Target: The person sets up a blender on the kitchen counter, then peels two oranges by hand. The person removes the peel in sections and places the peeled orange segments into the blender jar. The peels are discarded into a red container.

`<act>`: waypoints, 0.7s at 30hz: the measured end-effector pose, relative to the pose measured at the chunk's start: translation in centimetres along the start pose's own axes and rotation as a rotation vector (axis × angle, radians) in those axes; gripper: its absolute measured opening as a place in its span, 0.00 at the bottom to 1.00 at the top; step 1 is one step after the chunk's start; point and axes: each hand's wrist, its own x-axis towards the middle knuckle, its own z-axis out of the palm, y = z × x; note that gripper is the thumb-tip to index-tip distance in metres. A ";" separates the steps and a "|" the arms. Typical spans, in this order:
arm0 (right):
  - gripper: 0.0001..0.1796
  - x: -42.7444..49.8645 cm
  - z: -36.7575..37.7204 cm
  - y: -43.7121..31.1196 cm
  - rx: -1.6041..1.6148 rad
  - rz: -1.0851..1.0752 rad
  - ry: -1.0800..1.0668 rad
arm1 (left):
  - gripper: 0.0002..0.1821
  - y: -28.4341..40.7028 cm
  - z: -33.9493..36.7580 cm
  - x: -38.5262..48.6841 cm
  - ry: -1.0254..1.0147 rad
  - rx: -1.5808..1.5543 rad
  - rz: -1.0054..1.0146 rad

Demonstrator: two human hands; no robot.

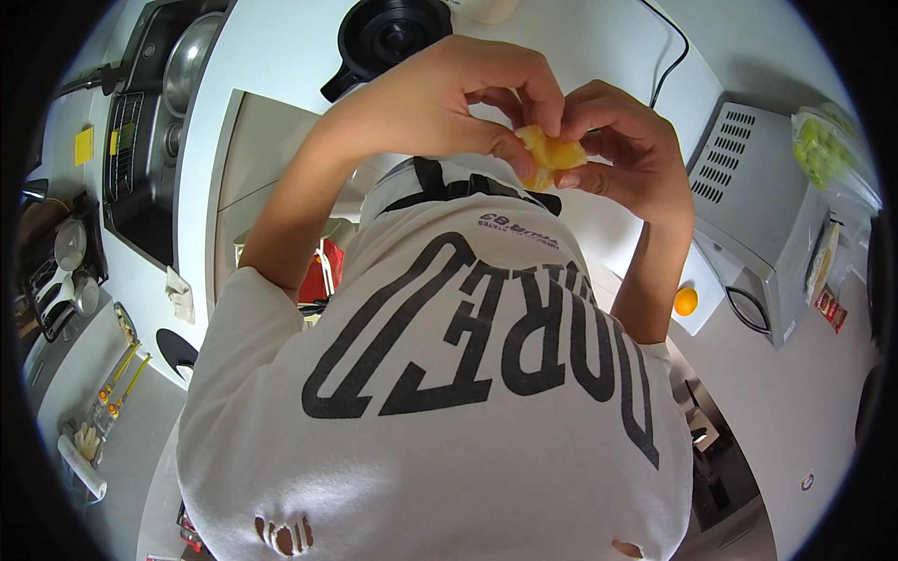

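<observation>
Peeled orange flesh (554, 156), yellow and uneven in shape, is pinched between both hands near the top middle of the head view. My left hand (494, 105) grips its left side with thumb and fingertips. From the right, my right hand (624, 151) holds the other side, its thumb at the lower edge and its fingers curled above. The fingertips of the two hands nearly meet. Fingers partly cover the fruit, so whether it is one piece or parting segments cannot be told. A whole orange (685, 301) rests on a white surface below my right forearm.
A black lidded vessel with a handle (393, 35) stands on the white counter beyond my left hand. At left is a dark sink (144, 203) with a metal bowl (193, 63). A metal-cased appliance (744, 175) and bagged green grapes (821, 147) are at right.
</observation>
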 end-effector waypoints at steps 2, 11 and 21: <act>0.16 -0.1 0.0 0.2 0.011 -0.006 -0.004 | 0.16 0.1 0.0 0.0 0.002 0.014 0.030; 0.15 -0.1 0.0 0.0 -0.010 -0.170 0.072 | 0.14 1.1 -0.3 0.5 0.048 0.067 0.139; 0.19 -0.3 -0.3 -0.7 0.073 -0.235 0.143 | 0.21 1.6 -3.2 1.2 -0.078 0.085 0.177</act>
